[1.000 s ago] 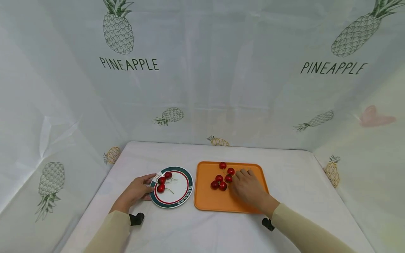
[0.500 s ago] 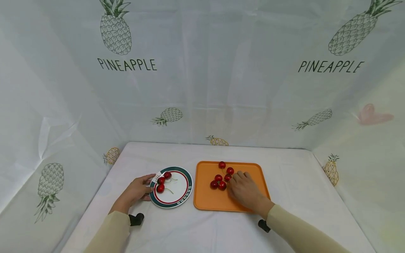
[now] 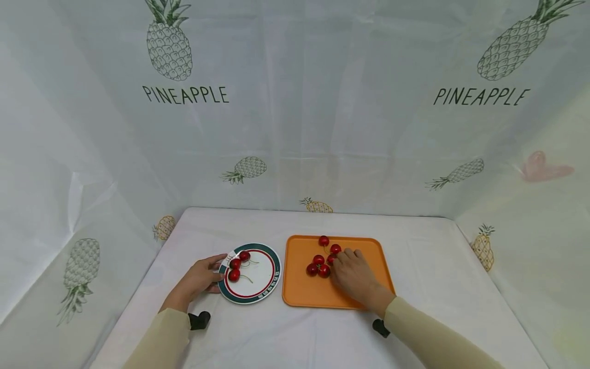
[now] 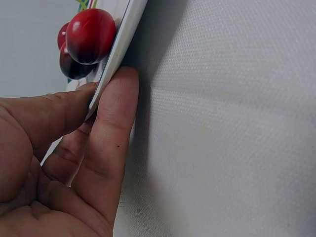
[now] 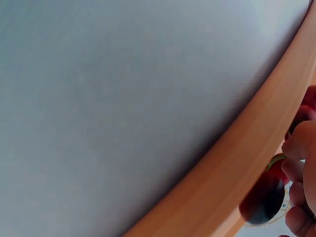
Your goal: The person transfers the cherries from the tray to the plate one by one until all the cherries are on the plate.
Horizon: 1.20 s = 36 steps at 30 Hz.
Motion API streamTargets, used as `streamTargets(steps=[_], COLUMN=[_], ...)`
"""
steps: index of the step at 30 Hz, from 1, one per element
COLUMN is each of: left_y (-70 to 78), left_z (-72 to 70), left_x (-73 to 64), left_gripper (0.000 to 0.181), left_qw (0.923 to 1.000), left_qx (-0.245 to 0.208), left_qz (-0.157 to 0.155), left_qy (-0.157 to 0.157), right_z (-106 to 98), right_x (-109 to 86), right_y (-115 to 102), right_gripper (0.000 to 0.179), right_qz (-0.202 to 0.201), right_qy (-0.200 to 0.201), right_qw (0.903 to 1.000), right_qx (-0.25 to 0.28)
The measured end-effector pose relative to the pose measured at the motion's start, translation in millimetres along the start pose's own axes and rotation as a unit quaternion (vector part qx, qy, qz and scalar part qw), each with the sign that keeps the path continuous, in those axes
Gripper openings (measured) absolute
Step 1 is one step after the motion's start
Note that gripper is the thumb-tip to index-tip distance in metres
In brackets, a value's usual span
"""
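My left hand [image 3: 200, 277] holds the left rim of a round plate [image 3: 265, 294] with a green band and a red ring. In the left wrist view the thumb lies on top of the rim and the fingers beneath it. Three red cherries [image 3: 234, 275] with stems lie on the plate's left side. Over the orange tray [image 3: 299, 294], my right hand [image 3: 355, 274] has its fingers curled at a cherry [image 3: 331, 259], partly hidden by them. In the right wrist view, a green stem [image 5: 277, 158] runs to the pinched thumb and fingertips.
Several more cherries [image 3: 324, 270] are grouped on the tray, left of and behind the right hand. A white cloth [image 3: 258, 338] covers the table. Curtains [image 3: 295, 128] printed with pineapples stand behind and at the sides.
My right hand and forearm have shifted slightly left over the tray, closer to the cherries. The left hand and the plate have stayed where they were.
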<state>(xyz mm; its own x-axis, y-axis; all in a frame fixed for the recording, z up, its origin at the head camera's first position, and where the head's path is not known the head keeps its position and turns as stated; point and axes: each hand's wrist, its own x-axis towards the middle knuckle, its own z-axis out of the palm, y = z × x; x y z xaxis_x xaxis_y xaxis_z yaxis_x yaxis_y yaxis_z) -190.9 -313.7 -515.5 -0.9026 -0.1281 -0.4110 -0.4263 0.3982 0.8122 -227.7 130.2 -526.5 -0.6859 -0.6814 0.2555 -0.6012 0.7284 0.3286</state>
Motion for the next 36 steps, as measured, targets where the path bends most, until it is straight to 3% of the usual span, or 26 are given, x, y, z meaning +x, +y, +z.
streamTargets(steps=[11,17,36], left_y=[-0.2,1.1,6.0], left_z=[-1.0,-1.2,0.7], left_x=[0.7,-1.2,-8.3], left_gripper=[0.071,0.070,0.069], left_qw=[1.0000,1.0000,0.9999], left_qx=[0.005,0.008,0.012], left_qz=[0.005,0.003,0.003], left_qy=[-0.004,-0.001,0.005], right_z=[4,3,7], right_x=[-8.4,-7.2,-5.9], right_y=[15,14,8], right_gripper=[0.027,0.026,0.030], right_qz=[0.030,0.019,0.035], right_qy=[-0.010,0.014,0.015], right_qw=[0.9994,0.9997,0.9993], right_qx=[-0.011,-0.002,-0.003])
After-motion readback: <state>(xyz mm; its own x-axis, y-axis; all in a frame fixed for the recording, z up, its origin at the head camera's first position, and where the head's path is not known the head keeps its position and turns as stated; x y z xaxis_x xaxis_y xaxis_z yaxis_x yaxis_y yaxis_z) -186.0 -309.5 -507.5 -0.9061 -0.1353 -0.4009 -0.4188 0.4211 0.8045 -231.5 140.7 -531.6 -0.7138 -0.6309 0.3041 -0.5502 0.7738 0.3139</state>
